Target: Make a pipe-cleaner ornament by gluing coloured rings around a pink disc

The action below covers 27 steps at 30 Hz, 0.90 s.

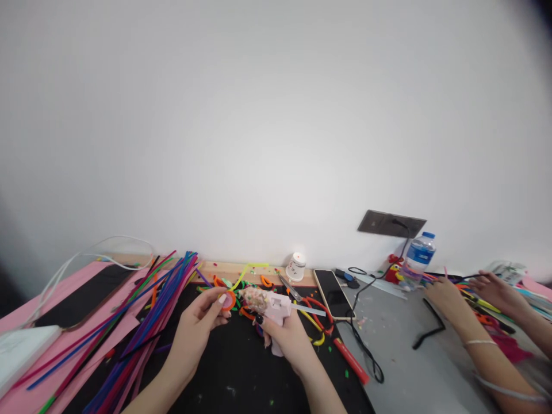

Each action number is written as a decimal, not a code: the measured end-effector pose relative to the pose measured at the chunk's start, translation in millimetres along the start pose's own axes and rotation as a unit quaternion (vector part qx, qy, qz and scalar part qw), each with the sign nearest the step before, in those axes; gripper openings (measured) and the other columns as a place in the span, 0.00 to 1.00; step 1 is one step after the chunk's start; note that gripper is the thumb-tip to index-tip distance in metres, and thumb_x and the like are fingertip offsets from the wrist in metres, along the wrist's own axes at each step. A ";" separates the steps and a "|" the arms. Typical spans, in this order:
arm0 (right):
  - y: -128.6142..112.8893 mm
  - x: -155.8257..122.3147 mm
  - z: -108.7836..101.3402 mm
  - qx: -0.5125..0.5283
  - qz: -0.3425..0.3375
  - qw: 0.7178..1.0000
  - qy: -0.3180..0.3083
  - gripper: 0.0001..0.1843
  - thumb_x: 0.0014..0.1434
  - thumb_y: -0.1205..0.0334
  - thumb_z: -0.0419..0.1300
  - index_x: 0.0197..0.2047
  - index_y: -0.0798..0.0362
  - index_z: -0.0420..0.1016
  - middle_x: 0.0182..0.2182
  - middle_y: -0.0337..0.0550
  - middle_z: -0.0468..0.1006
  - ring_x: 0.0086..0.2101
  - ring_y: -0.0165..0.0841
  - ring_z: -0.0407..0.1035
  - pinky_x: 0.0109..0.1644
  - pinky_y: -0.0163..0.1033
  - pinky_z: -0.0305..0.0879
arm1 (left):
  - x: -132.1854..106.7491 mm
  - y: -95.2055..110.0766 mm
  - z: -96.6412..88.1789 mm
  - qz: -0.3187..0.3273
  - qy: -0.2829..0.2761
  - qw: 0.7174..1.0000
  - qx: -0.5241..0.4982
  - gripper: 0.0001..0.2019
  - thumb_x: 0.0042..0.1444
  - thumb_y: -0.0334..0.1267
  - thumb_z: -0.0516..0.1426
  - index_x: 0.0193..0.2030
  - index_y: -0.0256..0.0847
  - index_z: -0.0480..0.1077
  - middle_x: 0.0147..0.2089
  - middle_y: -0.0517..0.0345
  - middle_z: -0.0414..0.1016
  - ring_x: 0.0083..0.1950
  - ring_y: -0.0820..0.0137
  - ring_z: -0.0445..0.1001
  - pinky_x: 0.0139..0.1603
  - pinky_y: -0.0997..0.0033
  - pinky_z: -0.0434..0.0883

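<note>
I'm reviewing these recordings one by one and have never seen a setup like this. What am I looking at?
There is no machine here: a person works with bare hands, and the single picture comes from a camera worn on their head, looking forward and down. The left hand pinches a small orange piece; the right hand grips a pale glue gun. Around them, on and beside a black mat, lie a bundle of colored strips, a phone and a white cup. The hands at far right belong to another person.
</note>
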State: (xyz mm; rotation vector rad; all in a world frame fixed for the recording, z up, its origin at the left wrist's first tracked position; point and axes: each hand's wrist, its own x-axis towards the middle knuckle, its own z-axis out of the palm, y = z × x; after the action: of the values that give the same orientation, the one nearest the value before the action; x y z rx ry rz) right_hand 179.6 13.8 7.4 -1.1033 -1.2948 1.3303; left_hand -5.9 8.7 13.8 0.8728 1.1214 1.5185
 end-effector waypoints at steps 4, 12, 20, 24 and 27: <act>0.9 -0.8 -0.2 0.021 0.009 1.000 0.011 0.15 0.46 0.59 0.65 0.37 0.54 0.68 0.15 0.30 0.69 0.13 0.24 0.55 0.17 0.30 0.53 | 0.3 -2.1 -1.0 0.002 -0.007 1.000 0.014 0.18 0.46 0.47 0.65 0.41 0.39 0.73 0.33 0.59 0.77 0.28 0.69 0.74 0.29 0.72 0.73; -0.4 -2.2 0.8 0.031 0.009 0.999 0.002 0.16 0.47 0.61 0.64 0.39 0.53 0.67 0.20 0.34 0.74 0.14 0.25 0.56 0.18 0.30 0.54 | 0.9 -2.4 1.9 0.004 -0.004 1.000 0.030 0.18 0.43 0.48 0.65 0.39 0.39 0.74 0.30 0.59 0.77 0.27 0.67 0.74 0.28 0.69 0.73; -2.7 -3.3 1.7 0.019 0.017 1.000 0.009 0.16 0.47 0.60 0.65 0.38 0.53 0.67 0.19 0.33 0.73 0.14 0.24 0.56 0.18 0.30 0.53 | 1.3 -5.8 -0.7 0.011 -0.009 1.000 0.024 0.16 0.44 0.46 0.66 0.38 0.40 0.75 0.30 0.57 0.77 0.26 0.67 0.73 0.28 0.69 0.72; -3.3 -3.6 1.9 0.016 0.024 1.000 0.011 0.15 0.46 0.61 0.64 0.37 0.52 0.67 0.19 0.32 0.72 0.15 0.24 0.56 0.19 0.30 0.53 | 1.8 -6.9 -1.4 0.010 -0.016 1.000 0.023 0.16 0.45 0.46 0.65 0.39 0.41 0.75 0.31 0.57 0.78 0.27 0.68 0.74 0.28 0.70 0.73; -4.8 -3.8 2.6 0.013 0.034 0.999 0.015 0.13 0.46 0.61 0.64 0.36 0.52 0.68 0.17 0.31 0.71 0.15 0.25 0.56 0.19 0.30 0.53 | 1.6 -7.4 -1.3 0.012 -0.016 0.999 0.026 0.16 0.45 0.46 0.65 0.39 0.41 0.75 0.30 0.58 0.78 0.26 0.68 0.73 0.27 0.70 0.72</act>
State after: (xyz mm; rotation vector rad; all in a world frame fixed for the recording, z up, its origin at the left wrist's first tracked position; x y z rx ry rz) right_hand 177.7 9.6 12.3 -1.1526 -1.2241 1.3717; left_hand -5.3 10.4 6.4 0.9457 1.1343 1.4960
